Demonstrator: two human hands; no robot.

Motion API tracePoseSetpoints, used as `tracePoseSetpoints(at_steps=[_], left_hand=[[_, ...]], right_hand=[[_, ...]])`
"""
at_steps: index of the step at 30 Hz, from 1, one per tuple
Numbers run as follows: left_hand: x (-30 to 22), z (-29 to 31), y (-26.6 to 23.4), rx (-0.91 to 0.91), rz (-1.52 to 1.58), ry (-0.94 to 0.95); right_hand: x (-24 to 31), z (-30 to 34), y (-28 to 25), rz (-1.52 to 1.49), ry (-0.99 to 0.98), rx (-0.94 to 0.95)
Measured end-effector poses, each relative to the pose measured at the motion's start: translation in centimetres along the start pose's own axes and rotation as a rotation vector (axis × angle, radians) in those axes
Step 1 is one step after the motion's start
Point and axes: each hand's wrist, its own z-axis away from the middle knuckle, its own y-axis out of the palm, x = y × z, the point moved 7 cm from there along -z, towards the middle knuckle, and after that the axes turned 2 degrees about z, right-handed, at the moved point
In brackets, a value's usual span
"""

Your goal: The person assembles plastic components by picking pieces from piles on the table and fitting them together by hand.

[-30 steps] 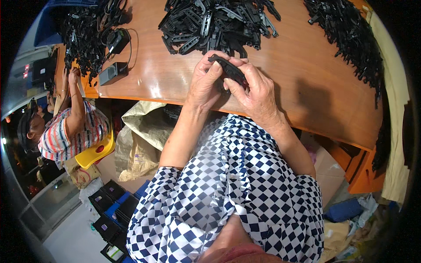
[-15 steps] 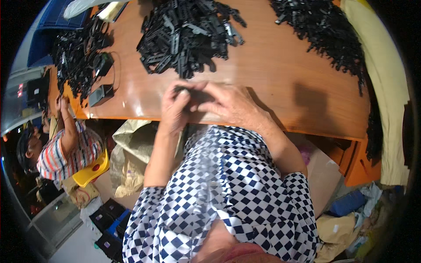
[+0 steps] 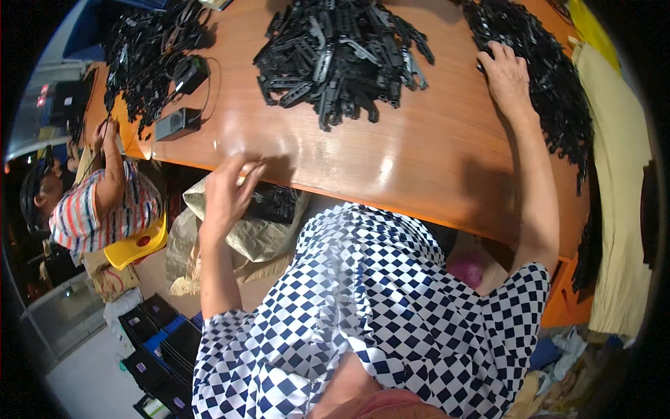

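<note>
Head view: left hand (image 3: 227,192) open, fingers spread, empty, at the near edge of the wooden table (image 3: 433,150), above a sack of black parts (image 3: 272,204). Right hand (image 3: 506,73) open, flat on the right-side pile of black plastic parts (image 3: 537,77). Central pile (image 3: 342,56) lies untouched.

workshop | heaps of black plastic parts (image 3: 345,52) on wooden table (image 3: 419,153) | co-worker (image 3: 98,202) alongside
</note>
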Motion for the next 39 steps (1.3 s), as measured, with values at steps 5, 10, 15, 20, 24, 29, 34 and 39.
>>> tracePoseSetpoints(at_steps=[5,10,15,20,24,29,34,39], left_hand=[[-4.2,-7.5,2.6,-0.147,0.102,0.215],[-6.6,-14.0,4.8,-0.278,-0.260,0.433],[-4.8,-16.3,6.6,-0.139,-0.229,0.338],[-2.0,-15.3,6.3,-0.237,0.589,0.140],[-5.8,-12.5,7.7,0.014,1.289,0.070],[-7.9,-11.4,8.9,0.013,1.352,0.138],[-9.4,-10.8,9.7,0.006,1.330,0.153],[-9.7,-10.4,10.8,0.044,1.405,-0.008]], right_hand=[[0.0,-0.6,-1.4,-0.119,-0.035,-0.076],[1.2,0.1,-2.0,-1.064,0.461,-0.117],[9.1,1.1,-3.3,-1.576,0.662,0.086],[14.1,0.0,-5.5,-1.849,0.648,-0.020],[15.7,-1.2,-8.7,-1.841,0.581,-0.230],[16.1,-1.3,-10.6,-1.513,0.476,-0.438],[15.7,-0.5,-11.7,-1.316,0.466,-0.441],[15.3,0.5,-11.7,-1.237,0.441,-0.499]])
